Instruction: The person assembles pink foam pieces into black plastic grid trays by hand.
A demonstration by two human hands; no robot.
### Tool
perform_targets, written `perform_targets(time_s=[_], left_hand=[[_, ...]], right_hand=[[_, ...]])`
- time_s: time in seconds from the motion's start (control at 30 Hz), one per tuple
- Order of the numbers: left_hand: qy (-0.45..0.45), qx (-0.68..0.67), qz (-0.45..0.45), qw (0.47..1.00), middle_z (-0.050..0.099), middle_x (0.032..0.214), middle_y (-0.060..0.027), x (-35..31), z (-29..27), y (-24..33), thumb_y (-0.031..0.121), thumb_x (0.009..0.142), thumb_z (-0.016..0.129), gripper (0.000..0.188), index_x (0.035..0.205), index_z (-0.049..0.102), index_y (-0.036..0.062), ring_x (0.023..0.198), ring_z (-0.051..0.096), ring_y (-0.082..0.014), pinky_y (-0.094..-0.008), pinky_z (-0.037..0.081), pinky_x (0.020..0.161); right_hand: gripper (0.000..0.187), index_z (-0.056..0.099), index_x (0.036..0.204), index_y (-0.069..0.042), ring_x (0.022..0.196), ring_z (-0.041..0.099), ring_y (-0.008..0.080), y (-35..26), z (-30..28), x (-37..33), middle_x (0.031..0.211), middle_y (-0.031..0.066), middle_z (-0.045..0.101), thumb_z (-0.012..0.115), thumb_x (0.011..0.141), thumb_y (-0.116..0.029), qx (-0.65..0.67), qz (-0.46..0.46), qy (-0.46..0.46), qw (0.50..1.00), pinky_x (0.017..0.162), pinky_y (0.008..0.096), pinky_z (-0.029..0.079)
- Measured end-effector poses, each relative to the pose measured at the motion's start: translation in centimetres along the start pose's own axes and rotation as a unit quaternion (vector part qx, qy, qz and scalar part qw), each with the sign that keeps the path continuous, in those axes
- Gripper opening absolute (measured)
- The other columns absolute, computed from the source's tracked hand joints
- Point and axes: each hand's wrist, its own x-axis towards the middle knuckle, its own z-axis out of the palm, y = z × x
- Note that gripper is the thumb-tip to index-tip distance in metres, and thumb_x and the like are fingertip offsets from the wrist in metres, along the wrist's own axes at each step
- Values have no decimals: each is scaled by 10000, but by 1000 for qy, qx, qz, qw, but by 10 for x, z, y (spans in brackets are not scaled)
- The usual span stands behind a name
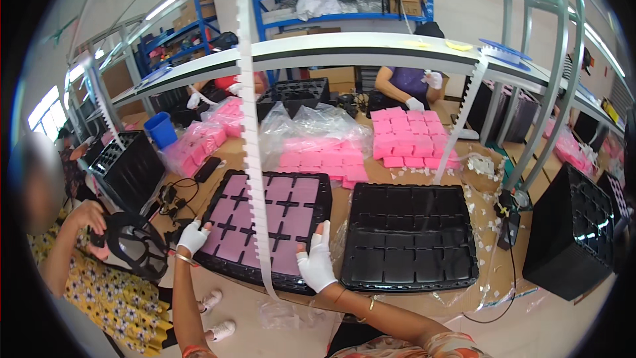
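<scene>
A black plastic tray (232, 266), its compartments filled with flat mauve pads (293, 220), lies on the bench before me, slightly turned. My left hand (193, 237), in a white glove with bare fingertips, grips its left edge. On the right edge my right hand (318, 262) is closed, thumb over the rim and fingers along the side. Across the tray hangs a long white notched strip (257, 192), which hides part of the pads. Just right of my right hand sits a second black tray (409, 237) without pads.
Pink foam blocks (407, 134) and plastic-wrapped ones (321, 152) are stacked behind the trays. Stacked black trays (570, 232) stand at the right. Above runs a white shelf (344, 50) on metal posts. A person (99, 278) at the left holds a black rounded object; another works across the bench.
</scene>
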Motion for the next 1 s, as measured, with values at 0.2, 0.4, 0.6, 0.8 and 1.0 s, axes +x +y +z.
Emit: perform_targets(time_s=[0.2, 0.4, 0.6, 0.8, 1.0], left_hand=[[48, 38, -7, 998, 596, 1113, -295, -4, 14, -21, 427, 845, 621, 602, 1160, 564, -83, 1072, 567, -419, -409, 466, 902], [145, 128, 64, 979, 545, 1235, -261, -17, 7, 9, 314, 891, 568, 489, 1239, 523, -27, 1182, 509, -382, -379, 420, 985], [-133, -572, 127, 800, 631, 1134, -109, -104, 28, 210, 217, 982, 486, 402, 1281, 487, -52, 1008, 598, -161, -256, 450, 890], [-152, -667, 98, 722, 580, 887, -1, -171, 62, 286, 370, 967, 505, 450, 1212, 533, -5, 771, 507, -77, -216, 436, 727], [-200, -627, 209, 723, 586, 1039, -63, -191, 68, 316, 510, 856, 616, 680, 1237, 484, -38, 1021, 558, -150, -276, 432, 898]], right_hand=[[785, 60, 1428, 115, 1331, 267, 468, -9, -10, -21, 1467, 347, 152, 537, 891, -200, -219, -58, -27, 974, 1104, 372, 242], [709, 168, 1412, 115, 1343, 212, 494, -21, -26, -32, 1464, 355, 131, 531, 896, -209, -230, -142, -74, 960, 1115, 427, 222], [758, 174, 1466, -4, 1357, 322, 348, -42, -69, -43, 1458, 234, 320, 618, 888, -212, -17, -139, -73, 987, 1102, 361, 258], [979, -18, 1476, 20, 1247, 441, 228, -46, -107, -69, 1364, 164, 424, 695, 846, -209, 73, 23, -256, 964, 1064, 327, 309], [742, 140, 1494, -39, 944, 544, 138, -46, -185, -82, 1101, 47, 532, 567, 939, -285, 207, 93, -233, 946, 884, 257, 434]])
